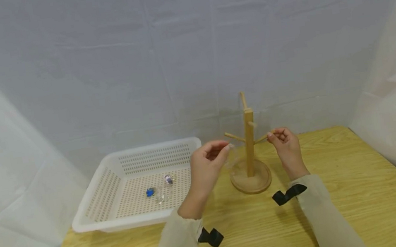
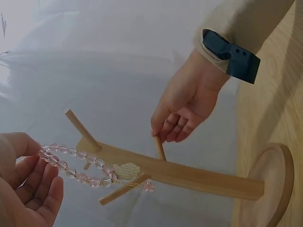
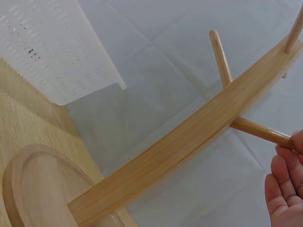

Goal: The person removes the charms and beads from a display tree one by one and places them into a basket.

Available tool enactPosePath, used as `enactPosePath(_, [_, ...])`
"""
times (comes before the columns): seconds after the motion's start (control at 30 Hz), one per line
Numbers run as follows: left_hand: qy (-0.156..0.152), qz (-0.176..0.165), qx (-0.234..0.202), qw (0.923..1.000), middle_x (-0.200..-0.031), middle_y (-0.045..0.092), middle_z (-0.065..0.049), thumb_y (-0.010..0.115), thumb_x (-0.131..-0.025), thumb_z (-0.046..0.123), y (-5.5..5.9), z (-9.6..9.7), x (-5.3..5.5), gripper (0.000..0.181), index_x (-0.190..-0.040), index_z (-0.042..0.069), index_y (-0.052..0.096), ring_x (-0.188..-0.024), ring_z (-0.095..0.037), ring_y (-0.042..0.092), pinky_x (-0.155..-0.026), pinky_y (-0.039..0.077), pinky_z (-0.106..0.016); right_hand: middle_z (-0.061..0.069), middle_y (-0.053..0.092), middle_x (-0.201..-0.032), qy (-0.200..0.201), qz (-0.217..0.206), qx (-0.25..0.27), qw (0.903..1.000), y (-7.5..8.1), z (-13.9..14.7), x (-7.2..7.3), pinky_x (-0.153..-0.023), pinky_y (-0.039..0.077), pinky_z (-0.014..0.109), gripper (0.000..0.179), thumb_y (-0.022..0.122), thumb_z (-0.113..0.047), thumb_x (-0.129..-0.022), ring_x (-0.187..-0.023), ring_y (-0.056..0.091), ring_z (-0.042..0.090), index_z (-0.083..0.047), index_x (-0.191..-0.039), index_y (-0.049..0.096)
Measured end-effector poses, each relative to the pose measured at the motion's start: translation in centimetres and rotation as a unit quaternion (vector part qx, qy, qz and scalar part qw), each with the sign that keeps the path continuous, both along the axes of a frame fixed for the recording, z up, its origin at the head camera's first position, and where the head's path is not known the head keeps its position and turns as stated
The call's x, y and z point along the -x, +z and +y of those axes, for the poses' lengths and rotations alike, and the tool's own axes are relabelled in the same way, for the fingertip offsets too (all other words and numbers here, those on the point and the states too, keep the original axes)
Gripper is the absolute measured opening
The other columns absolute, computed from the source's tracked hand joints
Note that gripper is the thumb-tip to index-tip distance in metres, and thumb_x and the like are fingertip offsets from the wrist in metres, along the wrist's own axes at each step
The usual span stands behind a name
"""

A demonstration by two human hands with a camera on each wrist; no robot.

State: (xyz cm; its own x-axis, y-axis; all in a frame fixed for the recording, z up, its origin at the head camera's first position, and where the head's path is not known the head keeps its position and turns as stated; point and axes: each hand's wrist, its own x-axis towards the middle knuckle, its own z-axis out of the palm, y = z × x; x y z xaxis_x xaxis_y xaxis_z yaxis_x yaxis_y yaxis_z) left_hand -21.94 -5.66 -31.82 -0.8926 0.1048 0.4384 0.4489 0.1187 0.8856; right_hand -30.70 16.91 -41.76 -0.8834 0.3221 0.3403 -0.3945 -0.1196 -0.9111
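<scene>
Between thumb and fingers my left hand (image 1: 207,164) pinches a bracelet (image 2: 80,178) of clear and pale pink beads, with a gold-toned charm and a small pink pendant. It hangs just left of a wooden stand (image 1: 250,145) that has a square post, several pegs and a round base (image 1: 251,179). My right hand (image 1: 286,147) pinches the end of a lower right peg (image 3: 262,130) on that stand. In the left wrist view the bracelet overlaps the post and a peg (image 2: 120,191).
A white perforated basket (image 1: 132,220) stands left on the wooden table (image 1: 360,189). Inside lie a blue item (image 1: 150,192), a clear beaded piece (image 1: 160,198) and a small purple-and-white item (image 1: 168,179). White sheeting (image 1: 189,58) surrounds the table at back and sides.
</scene>
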Motion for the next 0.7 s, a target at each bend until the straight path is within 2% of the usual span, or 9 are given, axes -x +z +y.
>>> enactPosePath(0.23, [0.028,0.004,-0.003,0.9996,-0.092,0.069,-0.009,0.067,-0.087,0.009,-3.8,-2.2,2.6,0.013,-0.097,0.002,0.070,-0.077,-0.012,0.061,-0.068,0.053,-0.021,-0.007,0.058,-0.076,0.001,-0.005,0.002,1.0000,0.0,0.1,-0.1,-0.076,0.051,0.019,0.009,0.059,-0.004,-0.091,-0.072,0.061,0.006,-0.003,-0.092,0.050])
enactPosePath(0.43, [0.051,-0.004,0.001,0.9987,-0.093,0.070,-0.009,0.068,-0.086,0.010,-4.7,-3.6,2.7,0.012,-0.096,0.004,0.072,-0.076,-0.010,0.061,-0.068,0.052,-0.020,-0.007,0.060,-0.076,-0.003,-0.006,-0.004,1.0000,0.0,0.1,-0.1,-0.076,0.052,0.019,0.008,0.059,-0.003,-0.092,-0.073,0.062,0.009,-0.001,-0.093,0.051])
enactPosePath(0.7, [0.075,-0.012,-0.009,0.9970,-0.094,0.070,-0.013,0.069,-0.085,0.009,-6.1,-5.4,2.7,0.015,-0.096,0.000,0.071,-0.074,-0.007,0.061,-0.067,0.052,-0.018,-0.005,0.060,-0.079,-0.004,-0.006,-0.005,1.0000,0.1,0.0,-0.1,-0.075,0.051,0.018,0.007,0.058,-0.002,-0.092,-0.073,0.062,0.008,-0.001,-0.093,0.051])
